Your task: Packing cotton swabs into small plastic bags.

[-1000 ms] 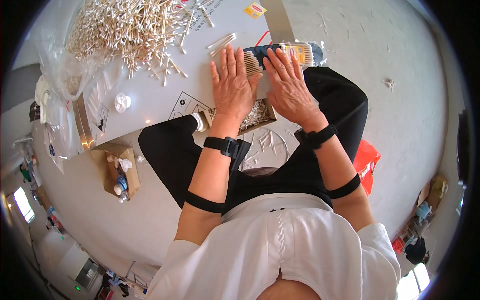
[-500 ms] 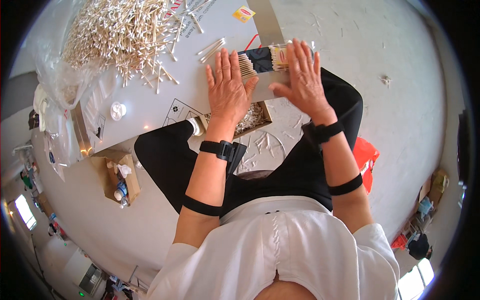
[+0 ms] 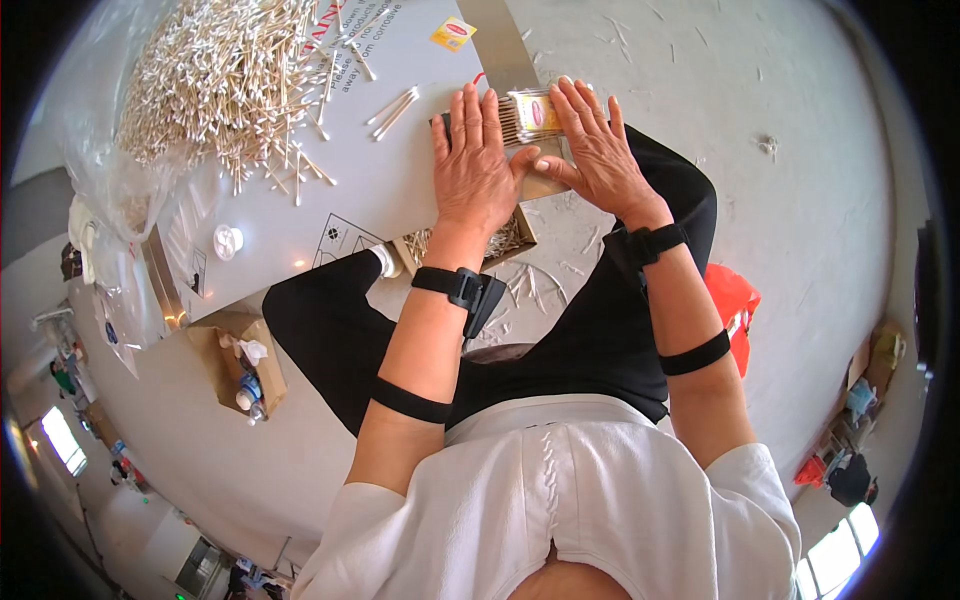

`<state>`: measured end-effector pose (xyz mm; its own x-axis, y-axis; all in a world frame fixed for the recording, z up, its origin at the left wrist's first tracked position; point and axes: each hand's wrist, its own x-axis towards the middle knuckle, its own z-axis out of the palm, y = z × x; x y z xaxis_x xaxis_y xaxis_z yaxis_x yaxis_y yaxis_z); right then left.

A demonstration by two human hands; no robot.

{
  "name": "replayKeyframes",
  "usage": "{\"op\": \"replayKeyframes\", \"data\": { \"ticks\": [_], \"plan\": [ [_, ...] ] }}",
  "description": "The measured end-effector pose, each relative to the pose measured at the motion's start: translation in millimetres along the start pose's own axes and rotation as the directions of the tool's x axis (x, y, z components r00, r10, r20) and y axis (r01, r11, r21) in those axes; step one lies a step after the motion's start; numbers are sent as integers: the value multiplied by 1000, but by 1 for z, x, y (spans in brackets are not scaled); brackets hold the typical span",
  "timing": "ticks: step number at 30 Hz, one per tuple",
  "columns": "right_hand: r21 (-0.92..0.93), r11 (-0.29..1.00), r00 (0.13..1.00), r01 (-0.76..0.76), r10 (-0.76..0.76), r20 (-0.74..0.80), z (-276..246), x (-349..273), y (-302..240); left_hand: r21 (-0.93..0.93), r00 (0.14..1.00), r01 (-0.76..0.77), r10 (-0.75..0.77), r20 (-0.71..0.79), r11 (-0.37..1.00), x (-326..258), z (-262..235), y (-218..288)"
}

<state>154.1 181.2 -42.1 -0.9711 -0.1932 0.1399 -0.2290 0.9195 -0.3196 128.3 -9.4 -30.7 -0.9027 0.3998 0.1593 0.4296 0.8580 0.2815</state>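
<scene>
A row of cotton swabs (image 3: 509, 120) lies side by side near the table's right edge, up against a yellow-and-white label card (image 3: 538, 111) with a red oval. My left hand (image 3: 476, 165) lies flat with fingers stretched out, at the left side of the row. A bit of a dark strip (image 3: 440, 124) shows beside its fingers; the rest is hidden under the hand. On the card's right side rests my right hand (image 3: 598, 150), flat, fingers extended. The two thumbs nearly meet in front of the row. Several loose swabs (image 3: 394, 112) lie left of my left hand.
A big heap of cotton swabs (image 3: 220, 85) spills from a clear plastic bag (image 3: 85, 130) on the grey table (image 3: 370, 175). Another label card (image 3: 453, 34) lies farther back. A small white round container (image 3: 228, 242) stands at left. Below are cardboard boxes (image 3: 528, 228) (image 3: 270, 355).
My left hand has slid right, bringing the left group of swabs up to the card. The dark gap between them is covered. The view has shifted slightly.
</scene>
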Motion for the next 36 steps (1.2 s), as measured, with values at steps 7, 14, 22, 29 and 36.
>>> {"op": "replayKeyframes", "data": {
  "ticks": [7, 14, 22, 29, 36],
  "plan": [
    [77, 997, 1000, -13, 12, 9, -3, 1, 1, -18, 1000, -3, 3, -22, 1000, 7, 4, 14],
    [52, 998, 997, -24, 28, -69, -5, 2, 0, -126, 1000, -5, 2, -28, 992, 6, 6, 8],
    [904, -410, 661, -120, 647, 381, 14, 21, 8, -945, 888, -39, -421, -182, 326, 24, 1, -15],
    [767, -633, 625, 105, 641, 444, 30, 43, -2, -984, 856, -116, -490, -167, 134, 32, 9, 1],
    [812, -584, 641, 4, 625, 446, 27, 44, -8, -981, 839, -124, -511, -185, 152, 36, 12, 9]
  ]
}}
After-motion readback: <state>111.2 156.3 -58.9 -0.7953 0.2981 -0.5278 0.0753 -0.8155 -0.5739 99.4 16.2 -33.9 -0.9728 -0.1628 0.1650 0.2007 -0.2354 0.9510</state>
